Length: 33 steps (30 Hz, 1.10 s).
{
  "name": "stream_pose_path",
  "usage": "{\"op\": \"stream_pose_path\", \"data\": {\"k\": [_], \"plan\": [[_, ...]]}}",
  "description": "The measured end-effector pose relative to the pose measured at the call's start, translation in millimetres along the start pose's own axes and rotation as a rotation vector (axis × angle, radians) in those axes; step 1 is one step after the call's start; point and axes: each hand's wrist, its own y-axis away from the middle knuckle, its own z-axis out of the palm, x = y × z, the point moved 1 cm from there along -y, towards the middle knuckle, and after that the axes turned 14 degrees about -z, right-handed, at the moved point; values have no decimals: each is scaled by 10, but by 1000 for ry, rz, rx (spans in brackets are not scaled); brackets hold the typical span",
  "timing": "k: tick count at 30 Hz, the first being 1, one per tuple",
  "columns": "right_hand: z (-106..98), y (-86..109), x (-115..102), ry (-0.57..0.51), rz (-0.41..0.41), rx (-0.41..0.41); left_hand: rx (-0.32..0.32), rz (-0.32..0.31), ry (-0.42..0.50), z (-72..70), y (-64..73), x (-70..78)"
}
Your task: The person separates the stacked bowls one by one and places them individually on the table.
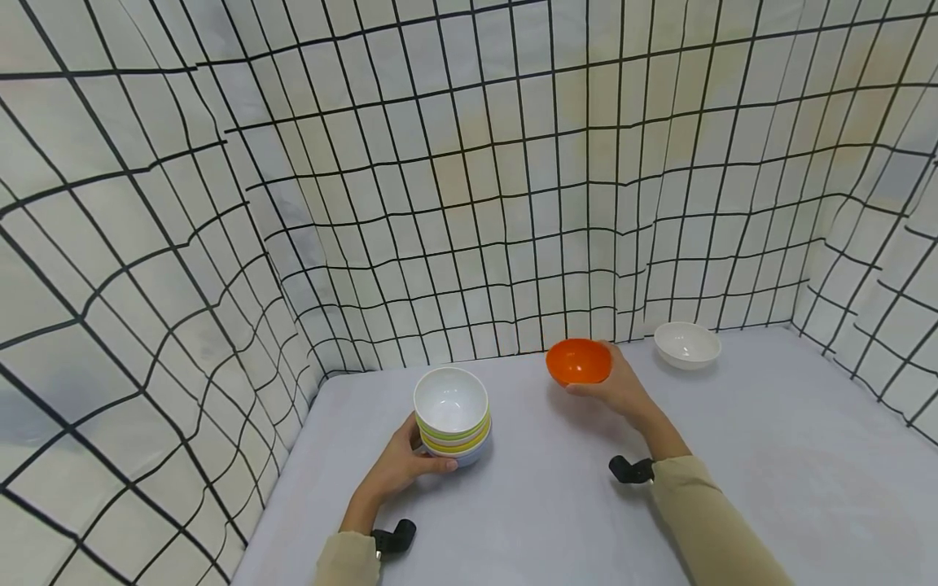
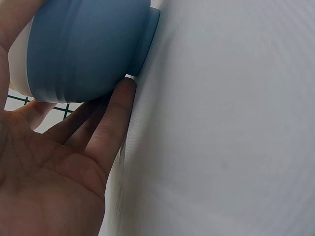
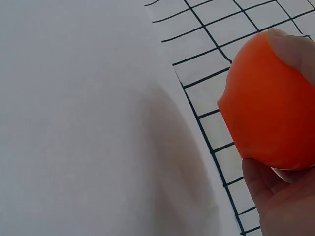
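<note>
At the left of the head view, my left hand (image 1: pixel 403 468) holds the side of a stack of bowls. A white bowl (image 1: pixel 450 399) tops it, green, white and yellow rims show below, and a light blue bowl (image 2: pixel 91 49) is at the bottom. In the left wrist view the blue bowl's foot is at the tabletop; whether it touches I cannot tell. My right hand (image 1: pixel 623 387) grips an orange bowl (image 1: pixel 579 360) by its right side, thumb and fingers on opposite sides. The orange bowl (image 3: pixel 270 105) is held above the table, its shadow below.
A lone white bowl (image 1: pixel 686 346) stands at the back right of the white-covered table (image 1: pixel 542 521), beyond my right hand. White cloth walls with a black grid (image 1: pixel 469 203) rise along the table's back and sides.
</note>
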Motion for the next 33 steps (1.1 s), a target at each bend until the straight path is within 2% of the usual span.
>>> {"op": "stream_pose_path", "data": {"k": [10, 20, 29, 33], "plan": [[-159, 33, 212, 48, -1, 9, 10, -2, -12, -5, -14, -18], [-304, 67, 314, 42, 87, 28, 3, 1, -7, -2, -25, -23], [-351, 67, 356, 45, 82, 58, 11, -6, -7, -4, -25, -28], [-359, 61, 381, 28, 114, 67, 10, -4, -5, -3, -24, -24]]}}
